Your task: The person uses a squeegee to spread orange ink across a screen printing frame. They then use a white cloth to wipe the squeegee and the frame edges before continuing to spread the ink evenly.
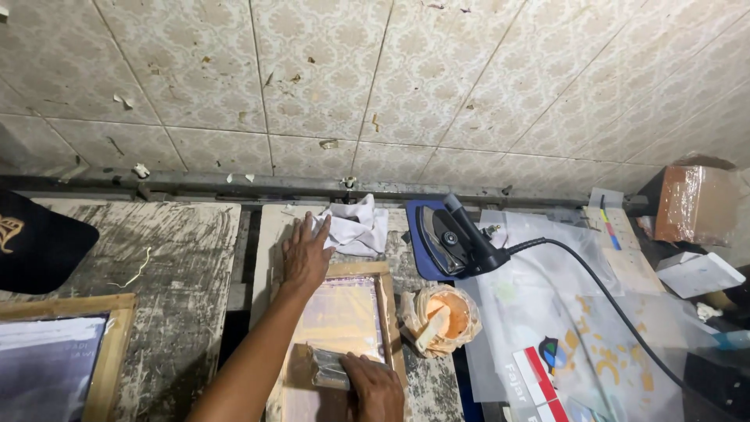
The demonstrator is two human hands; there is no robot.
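Note:
A wooden-framed printing screen (384,301) lies flat on the worn bench in front of me. My left hand (305,254) presses flat on its far left corner, fingers spread, next to a crumpled white cloth (355,227). My right hand (375,384) grips a squeegee (328,367) that rests across the near part of the pale mesh (340,312).
An orange ink pot wrapped in plastic (441,316) with a stick in it sits right of the frame. Behind it an electric iron (453,238) stands on a blue pad, its black cord (617,309) running over clear printed sheets (562,344). A black cap (39,242) and another framed screen (58,359) are at left.

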